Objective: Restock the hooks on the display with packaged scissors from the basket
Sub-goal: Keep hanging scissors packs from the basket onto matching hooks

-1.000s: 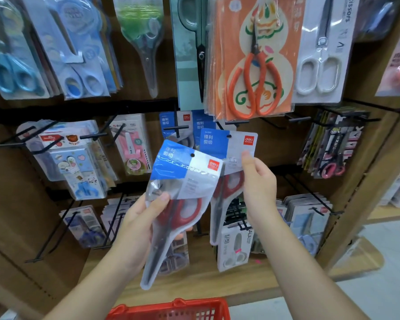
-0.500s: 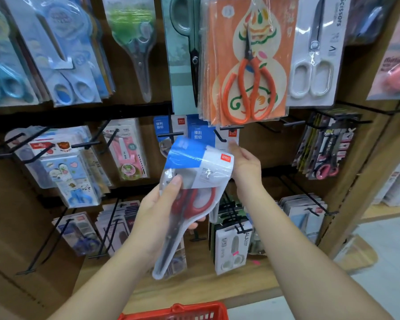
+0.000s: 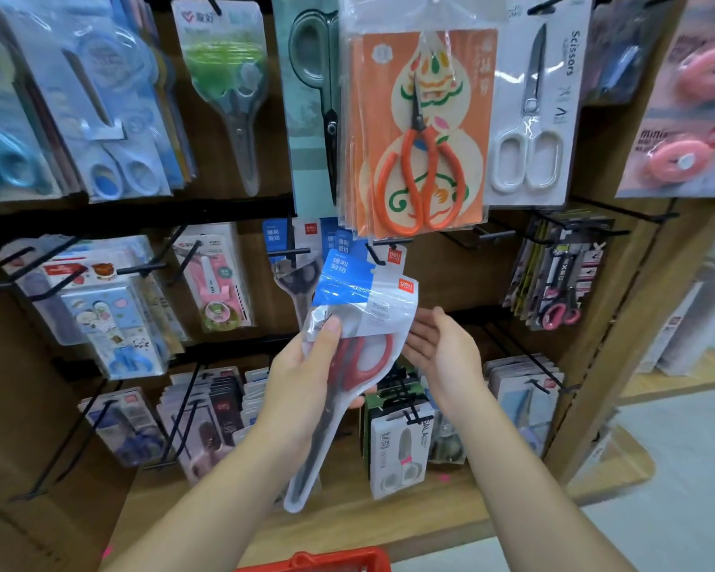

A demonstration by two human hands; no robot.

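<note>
Gripping a scissors pack (image 3: pixel 362 319) in our left hand (image 3: pixel 302 377), right hand (image 3: pixel 442 350) open beside it, we judge matching packs (image 3: pixel 344 267) hung, this one not yet hooked.

The left hand (image 3: pixel 302 377) grips a scissors pack (image 3: pixel 364 301), thumb across its front. The right hand (image 3: pixel 442 348) waits just beside those fingers, palm facing them, fingers relaxed.

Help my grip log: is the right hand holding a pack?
No, the right hand is open; only the left hand grips the pack.
</note>
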